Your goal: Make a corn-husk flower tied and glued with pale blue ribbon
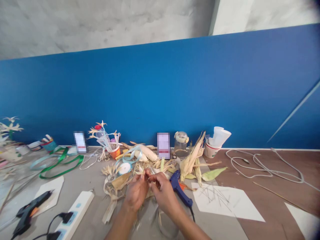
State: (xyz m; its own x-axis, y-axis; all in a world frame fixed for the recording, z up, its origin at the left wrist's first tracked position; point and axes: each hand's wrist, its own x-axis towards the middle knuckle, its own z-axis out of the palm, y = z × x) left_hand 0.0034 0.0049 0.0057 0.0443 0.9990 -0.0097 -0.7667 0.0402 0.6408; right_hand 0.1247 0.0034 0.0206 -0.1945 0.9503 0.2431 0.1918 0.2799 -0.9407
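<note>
My left hand and my right hand come together over the middle of the table, fingertips pinched close to each other. Whatever lies between the fingers is too small and blurred to name. Dry corn husks spread out beside and beyond my left hand. A roll of pale ribbon lies among them. Close to my right hand rests a blue glue gun, its cord running toward me. Behind it a bundle of corn husks leans upward.
On the left are a white power strip, a black glue gun and green ribbon. Thin wires lie on white paper to the right. A phone, a jar and cups stand along the blue partition.
</note>
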